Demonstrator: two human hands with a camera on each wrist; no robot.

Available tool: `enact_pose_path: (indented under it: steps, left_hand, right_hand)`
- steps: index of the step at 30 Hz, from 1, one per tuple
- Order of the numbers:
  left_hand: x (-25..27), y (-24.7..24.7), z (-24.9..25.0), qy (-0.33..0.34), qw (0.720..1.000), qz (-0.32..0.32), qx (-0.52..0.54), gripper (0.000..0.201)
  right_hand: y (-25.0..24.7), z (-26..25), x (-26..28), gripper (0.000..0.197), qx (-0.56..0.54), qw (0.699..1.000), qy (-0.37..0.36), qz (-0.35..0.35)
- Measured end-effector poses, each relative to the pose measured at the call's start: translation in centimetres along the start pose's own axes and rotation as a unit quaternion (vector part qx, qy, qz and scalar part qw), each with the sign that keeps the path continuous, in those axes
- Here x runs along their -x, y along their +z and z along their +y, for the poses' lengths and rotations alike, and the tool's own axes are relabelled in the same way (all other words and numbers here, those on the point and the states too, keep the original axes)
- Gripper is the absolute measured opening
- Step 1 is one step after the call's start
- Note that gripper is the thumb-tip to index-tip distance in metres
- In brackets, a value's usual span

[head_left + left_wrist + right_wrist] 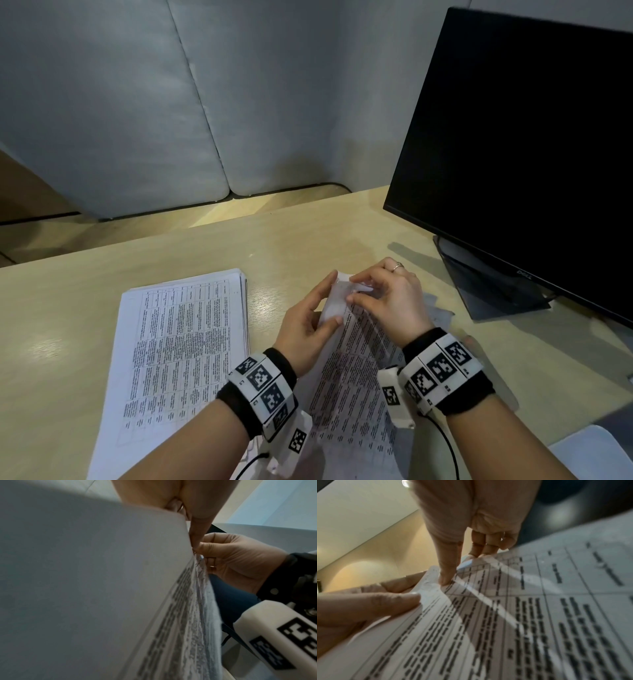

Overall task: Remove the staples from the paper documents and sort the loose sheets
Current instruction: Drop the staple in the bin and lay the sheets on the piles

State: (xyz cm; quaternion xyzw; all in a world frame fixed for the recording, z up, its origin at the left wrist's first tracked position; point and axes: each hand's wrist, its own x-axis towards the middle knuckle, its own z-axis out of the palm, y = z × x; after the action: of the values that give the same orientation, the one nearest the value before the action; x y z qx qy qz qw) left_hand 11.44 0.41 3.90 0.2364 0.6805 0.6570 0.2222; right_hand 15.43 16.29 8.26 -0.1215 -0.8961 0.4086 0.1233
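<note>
A stapled document [349, 380] printed with tables lies tilted on the desk, its top left corner lifted. My left hand [329, 301] grips that raised corner, thumb on the printed side and fingers behind the blank back [85, 574]. My right hand [352, 289] pinches the same corner from the right, its thumb [448, 572] pressing the top sheet [530, 615] and the other fingertips [485, 546] at the far edge. The left thumb [376, 607] sits close beside it. I cannot make out the staple. A stack of loose sheets [185, 342] lies flat to the left.
A dark monitor [520, 154] on its stand [493, 284] fills the right side. Grey partition panels [171, 102] close off the back of the desk [308, 240]. More paper [442, 311] lies beside the stand, and a white object [589, 452] sits at the lower right.
</note>
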Motion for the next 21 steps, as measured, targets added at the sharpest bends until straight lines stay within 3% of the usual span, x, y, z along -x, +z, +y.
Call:
enact_pose_path:
  steps: [6,8,12,17,21]
  left_hand:
    - [-0.2,0.0,0.6,-0.005,1.000,0.020,0.003,0.044]
    - [-0.2,-0.1,0.7,-0.005,1.000,0.027,0.000,0.039]
    - [-0.3,-0.2,0.7,-0.013,0.999,0.047,-0.013,0.021]
    - [-0.6,-0.2,1.3,-0.011,0.997,0.078,0.024,0.019]
    - [-0.8,-0.1,1.5,-0.020,0.994,0.101,0.038,0.017]
  right_hand:
    - [0.1,0.5,0.1,0.033,-0.063,0.998,-0.009,0.023]
    - [-0.2,0.3,0.0,0.025,-0.042,0.999,-0.029,-0.001]
    - [-1.2,-0.3,-0.3,0.033,0.005,0.998,-0.016,-0.068]
    - [-2.5,-1.2,-0.8,0.016,0.020,0.989,-0.011,-0.145]
    - [-2.7,-1.7,-0.7,0.011,0.026,0.989,-0.029,-0.146]
